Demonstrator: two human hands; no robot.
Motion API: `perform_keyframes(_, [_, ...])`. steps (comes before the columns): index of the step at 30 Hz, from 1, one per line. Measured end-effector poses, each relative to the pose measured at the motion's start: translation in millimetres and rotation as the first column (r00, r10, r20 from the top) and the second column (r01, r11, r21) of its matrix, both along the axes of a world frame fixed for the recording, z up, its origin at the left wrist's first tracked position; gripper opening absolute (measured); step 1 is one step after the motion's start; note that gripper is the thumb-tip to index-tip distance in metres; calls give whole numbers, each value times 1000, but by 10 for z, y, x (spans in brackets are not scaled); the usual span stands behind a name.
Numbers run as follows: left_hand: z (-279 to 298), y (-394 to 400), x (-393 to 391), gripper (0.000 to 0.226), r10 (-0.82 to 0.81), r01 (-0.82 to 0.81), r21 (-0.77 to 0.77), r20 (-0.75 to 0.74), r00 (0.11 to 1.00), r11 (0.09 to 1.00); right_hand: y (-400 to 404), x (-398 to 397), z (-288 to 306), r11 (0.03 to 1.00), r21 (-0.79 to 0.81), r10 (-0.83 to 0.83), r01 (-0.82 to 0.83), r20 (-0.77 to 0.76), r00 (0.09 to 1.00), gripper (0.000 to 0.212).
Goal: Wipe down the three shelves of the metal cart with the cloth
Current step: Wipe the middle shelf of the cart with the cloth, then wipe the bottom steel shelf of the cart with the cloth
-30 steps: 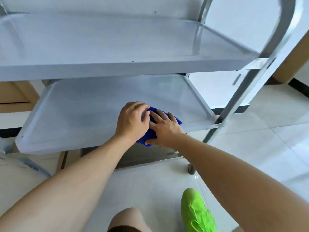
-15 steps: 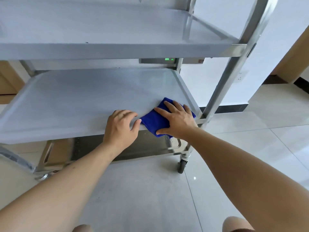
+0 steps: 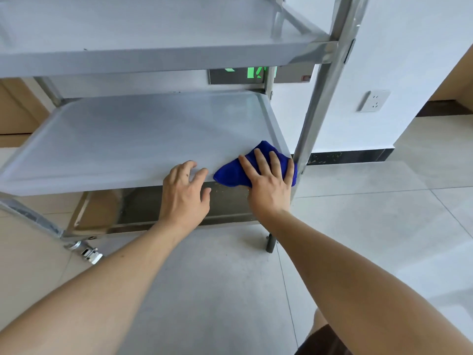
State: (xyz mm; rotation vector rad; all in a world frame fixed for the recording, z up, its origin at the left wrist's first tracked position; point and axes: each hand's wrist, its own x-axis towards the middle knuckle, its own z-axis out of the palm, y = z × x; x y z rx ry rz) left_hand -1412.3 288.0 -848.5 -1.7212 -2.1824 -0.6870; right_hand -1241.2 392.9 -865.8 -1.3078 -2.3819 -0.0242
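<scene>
Your right hand (image 3: pixel 268 180), fingers flat, has pushed the cloth (image 3: pixel 231 172) to the middle shelf's (image 3: pixel 133 139) front right corner while your left hand (image 3: pixel 185 193) rests open on its front edge, so this pass ends.

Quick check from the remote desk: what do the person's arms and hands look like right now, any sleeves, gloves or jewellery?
Both forearms are bare up to the frame edge, with no sleeves in view. The left hand and right hand wear no gloves, and no rings, watch or bracelets show. Nails look short and unpainted. A small dark mark sits on the back of the left hand.
</scene>
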Motion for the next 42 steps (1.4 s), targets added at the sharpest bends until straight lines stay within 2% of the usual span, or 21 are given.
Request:
perform_keyframes(4, [-144, -114, 75, 34, -25, 25, 29, -10, 1000, 999, -288, 127, -291, 994, 67, 93, -82, -185, 978, 83])
perform_keyframes(6, [-268, -178, 85, 35, -34, 34, 22, 18, 999, 999, -447, 189, -511, 991, 32, 131, -127, -263, 956, 81])
perform_keyframes(8, [-452, -253, 69, 37, 0, 1, -17, 67, 998, 1000, -554, 209, -751, 979, -108, 133, -174, -312, 941, 75])
perform_keyframes(11, [-787, -363, 7, 39, 30, -19, -87, 125, 992, 996, -626, 176, -1048, 927, -344, 31, -150, -329, 944, 66])
perform_keyframes(13, [-991, -386, -46, 39, 64, -41, -159, 144, 987, 986, -623, 99, -1182, 906, -408, -23, -114, -315, 949, 62])
perform_keyframes(16, [-1239, -332, -116, 41, 113, -71, -239, 163, 980, 968, -489, -43, -1258, 911, -403, -47, -89, -316, 948, 58])
perform_keyframes(19, [-1430, -187, -202, 41, 121, -75, -232, 191, 974, 970, -202, -136, -1203, 965, -259, -62, -32, -347, 936, 63])
perform_keyframes(20, [-1492, -119, -232, 41, 124, -78, -226, 198, 972, 971, -113, -147, -1210, 982, -187, -32, -30, -319, 947, 62])
perform_keyframes(22, [-1607, 36, -279, 42, 135, -89, -224, 196, 971, 970, -5, -161, -1289, 988, -146, 23, -41, -122, 992, 62])
perform_keyframes(24, [-1716, 193, -314, 43, 160, -116, -228, 185, 970, 967, 81, -188, -1441, 970, -239, 75, -46, 113, 991, 80])
perform_keyframes(25, [-1776, 268, -325, 43, 164, -121, -223, 185, 969, 967, 142, -205, -1542, 954, -295, 113, -57, 177, 978, 82])
perform_keyframes(28, [-1955, 459, -327, 36, 91, -58, -184, 174, 981, 981, 332, -240, -1833, 904, -424, 165, -53, 233, 958, 72])
perform_keyframes(33, [-2188, 667, -349, 28, 20, 15, -207, 166, 986, 978, 362, -302, -2175, 955, -288, 21, 73, 312, 950, 74])
perform_keyframes(36, [-2284, 676, -392, 29, 10, 13, -197, 113, 994, 980, 507, -430, -2168, 943, -297, -42, 152, 347, 937, 81])
perform_keyframes(42, [-2321, 744, -610, 26, 54, -40, -129, 107, 993, 991, 920, -743, -2157, 934, -279, -99, 225, 401, 911, 85])
